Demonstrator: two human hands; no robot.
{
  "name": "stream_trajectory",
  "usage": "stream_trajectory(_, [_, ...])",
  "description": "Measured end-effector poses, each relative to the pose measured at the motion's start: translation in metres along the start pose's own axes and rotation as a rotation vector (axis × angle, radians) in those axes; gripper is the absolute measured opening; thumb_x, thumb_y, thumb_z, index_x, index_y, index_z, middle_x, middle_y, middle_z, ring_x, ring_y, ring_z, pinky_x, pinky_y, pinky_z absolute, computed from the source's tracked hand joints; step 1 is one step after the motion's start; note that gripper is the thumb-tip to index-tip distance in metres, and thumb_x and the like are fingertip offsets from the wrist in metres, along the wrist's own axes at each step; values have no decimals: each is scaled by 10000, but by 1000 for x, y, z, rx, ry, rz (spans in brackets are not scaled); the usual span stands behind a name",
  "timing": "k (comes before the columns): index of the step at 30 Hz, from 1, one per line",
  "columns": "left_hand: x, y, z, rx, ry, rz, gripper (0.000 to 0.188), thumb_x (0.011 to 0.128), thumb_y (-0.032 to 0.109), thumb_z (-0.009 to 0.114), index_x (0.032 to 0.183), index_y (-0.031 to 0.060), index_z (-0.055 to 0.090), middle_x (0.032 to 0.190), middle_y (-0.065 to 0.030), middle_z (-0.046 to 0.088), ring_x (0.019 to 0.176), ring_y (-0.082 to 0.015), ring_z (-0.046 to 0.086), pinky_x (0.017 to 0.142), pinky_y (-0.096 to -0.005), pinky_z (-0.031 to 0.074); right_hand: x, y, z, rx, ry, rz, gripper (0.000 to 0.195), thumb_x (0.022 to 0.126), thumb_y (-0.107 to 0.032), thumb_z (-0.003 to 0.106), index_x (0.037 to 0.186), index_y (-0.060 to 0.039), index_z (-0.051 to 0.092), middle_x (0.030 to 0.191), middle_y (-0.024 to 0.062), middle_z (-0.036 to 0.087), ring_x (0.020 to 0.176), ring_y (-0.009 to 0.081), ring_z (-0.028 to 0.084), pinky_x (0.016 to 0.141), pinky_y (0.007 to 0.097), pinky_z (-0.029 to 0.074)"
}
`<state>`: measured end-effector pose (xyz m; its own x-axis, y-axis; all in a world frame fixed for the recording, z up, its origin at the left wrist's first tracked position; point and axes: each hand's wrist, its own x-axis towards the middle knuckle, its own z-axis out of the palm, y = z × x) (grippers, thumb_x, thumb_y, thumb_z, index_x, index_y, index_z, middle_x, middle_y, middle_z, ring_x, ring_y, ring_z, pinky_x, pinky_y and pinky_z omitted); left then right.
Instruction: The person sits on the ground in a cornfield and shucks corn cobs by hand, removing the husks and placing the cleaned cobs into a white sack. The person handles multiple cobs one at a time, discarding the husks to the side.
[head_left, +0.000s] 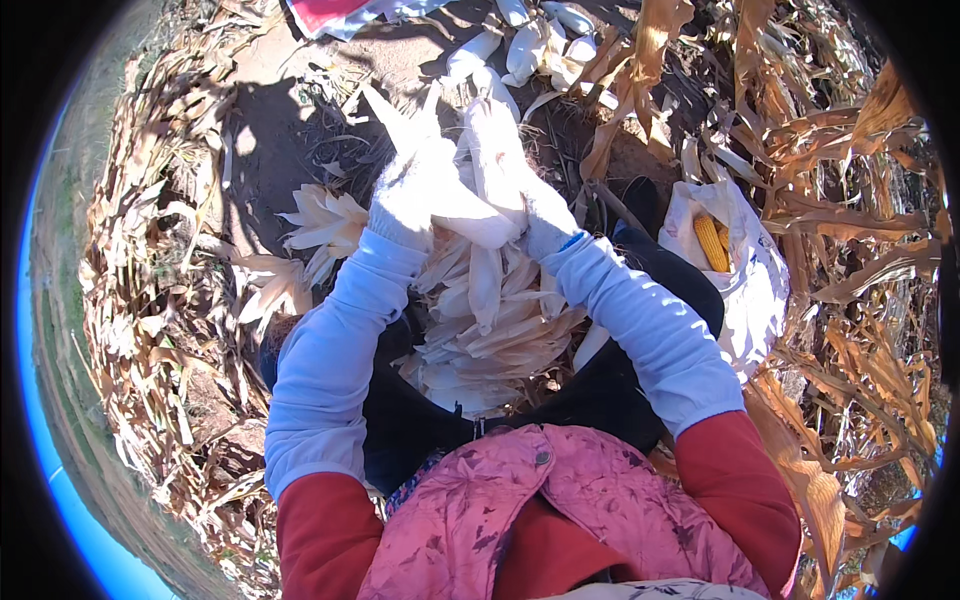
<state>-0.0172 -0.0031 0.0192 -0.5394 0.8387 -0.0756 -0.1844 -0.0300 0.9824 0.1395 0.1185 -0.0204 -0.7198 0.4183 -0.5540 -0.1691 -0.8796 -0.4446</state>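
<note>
Both my hands wear pale gloves, with white sleeve covers up the forearms. My left hand (403, 201) grips pale corn husk (409, 127) that sticks up past the fingers. My right hand (546, 211) holds an ear of corn (491, 142) in pale husk, upper end pointing away from me. More husk spans the space between the hands. Strong sunlight washes out this area, so the fingers and the ear's surface are hard to make out. Below the hands, a heap of stripped husks (487, 337) lies between my legs.
At right, a white woven sack (754, 281) holds yellow corn cobs (711, 244). Several husked ears (525, 52) lie on the ground ahead, near a red and white sack (330, 15). Dry corn stalks (862, 225) rise at right; flattened stalks (165, 300) cover the left. Loose husks (326, 225) lie beside my left hand.
</note>
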Motion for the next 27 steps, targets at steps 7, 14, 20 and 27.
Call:
stream_trajectory(7, [-57,6,54,258,-569,-293,326,854,239,709,1136,90,638,1044,-145,656,1026,-335,650,922,-462,510,10,-29,-6,11,-233,-137,397,1018,-270,576,1328,-23,571,1148,125,682,983,211,685,881,336,579])
stream_trajectory(14, [-63,5,50,1229,-980,402,407,852,393,714,1130,100,659,1128,-117,666,1060,-320,647,971,-428,494,40,-18,-33,-86,-162,-269,363,1045,-204,546,1363,-29,558,1210,93,673,1051,170,672,891,310,570])
stream_trajectory(20, [-30,-4,12,991,-396,327,225,910,255,720,1065,91,710,1019,-115,669,906,-309,656,773,-397,544,14,-5,-6,-279,-69,-324,383,975,-233,648,1308,-50,599,1134,91,690,979,194,694,858,332,589])
stream_trajectory(27, [-2,-16,7,564,82,421,378,934,94,716,1279,14,583,1180,-110,642,1064,-190,642,928,-315,531,27,12,-12,-896,-208,-756,359,945,-169,681,1269,-45,590,1173,91,669,1058,187,662,930,330,557])
